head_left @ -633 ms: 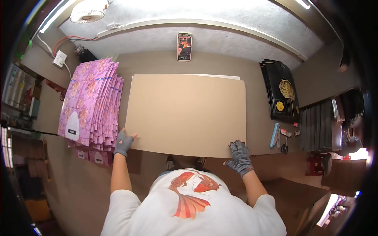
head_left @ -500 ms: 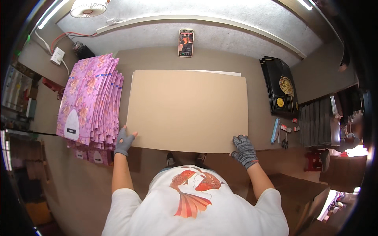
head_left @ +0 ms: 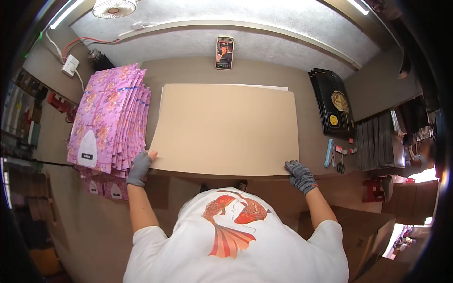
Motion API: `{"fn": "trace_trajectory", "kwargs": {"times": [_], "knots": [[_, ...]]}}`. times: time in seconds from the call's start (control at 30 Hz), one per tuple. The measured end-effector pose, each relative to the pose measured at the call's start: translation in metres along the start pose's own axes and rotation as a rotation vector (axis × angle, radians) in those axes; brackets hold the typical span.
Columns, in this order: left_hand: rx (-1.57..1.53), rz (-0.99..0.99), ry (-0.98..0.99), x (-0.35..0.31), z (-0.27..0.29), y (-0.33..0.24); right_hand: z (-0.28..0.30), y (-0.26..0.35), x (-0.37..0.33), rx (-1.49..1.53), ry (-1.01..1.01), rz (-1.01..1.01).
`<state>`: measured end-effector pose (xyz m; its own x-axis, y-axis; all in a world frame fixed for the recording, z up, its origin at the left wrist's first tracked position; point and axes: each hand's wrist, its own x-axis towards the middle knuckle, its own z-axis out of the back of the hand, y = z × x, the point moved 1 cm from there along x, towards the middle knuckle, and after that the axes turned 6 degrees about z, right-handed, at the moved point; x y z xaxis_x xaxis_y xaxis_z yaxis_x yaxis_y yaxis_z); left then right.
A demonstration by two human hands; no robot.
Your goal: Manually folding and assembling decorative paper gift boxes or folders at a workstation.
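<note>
A large tan cardboard sheet [head_left: 226, 129] lies in the middle of the table, its long near edge toward me. A thin white edge [head_left: 264, 87] peeks out from beneath it at the far side. My left hand [head_left: 139, 170], in a grey glove with bare fingertips, pinches the near left corner, thumb on top and fingers underneath. At the near right corner, my right hand [head_left: 301, 177] in a mottled grey glove is closed on the sheet's edge; its thumb is hidden.
Pink floral folded bags [head_left: 106, 118] are stacked at the left. Black folded bags [head_left: 332, 101] with gold prints lie at the right, near a blue-handled tool [head_left: 329, 152] and scissors [head_left: 340, 165]. A phone [head_left: 224, 53] leans on the back wall. A cardboard box [head_left: 358, 236] stands low right.
The sheet's near edge has shifted slightly away from me, and its near left corner sits farther left. My left hand moved left and now pinches the corner; my right hand moved slightly right.
</note>
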<state>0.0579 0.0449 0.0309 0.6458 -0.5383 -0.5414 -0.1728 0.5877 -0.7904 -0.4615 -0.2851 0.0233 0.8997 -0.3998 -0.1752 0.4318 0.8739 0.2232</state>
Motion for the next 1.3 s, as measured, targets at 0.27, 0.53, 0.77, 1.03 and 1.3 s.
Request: {"fn": "trace_trajectory", "kwargs": {"times": [0.27, 0.53, 0.77, 1.03, 1.3], "knots": [[0.002, 0.043, 0.071, 0.031, -0.001, -0.055, -0.018, -0.006, -0.008, 0.054, -0.085, -0.086], [0.405, 0.060, 0.031, 0.059, -0.009, -0.066, 0.002, -0.015, -0.022, 0.016, -0.358, -0.141], [0.326, 0.017, 0.060, 0.059, -0.009, -0.052, 0.061, -0.025, -0.020, 1.980, -0.655, -0.292], [0.391, -0.218, 0.001, 0.041, -0.019, -0.057, 0.006, -0.081, 0.037, 1.539, -0.375, -0.495], [1.057, -0.317, -0.209, -0.025, -0.083, -0.121, -0.033, -0.092, 0.048, 1.060, -0.318, -0.788]]}}
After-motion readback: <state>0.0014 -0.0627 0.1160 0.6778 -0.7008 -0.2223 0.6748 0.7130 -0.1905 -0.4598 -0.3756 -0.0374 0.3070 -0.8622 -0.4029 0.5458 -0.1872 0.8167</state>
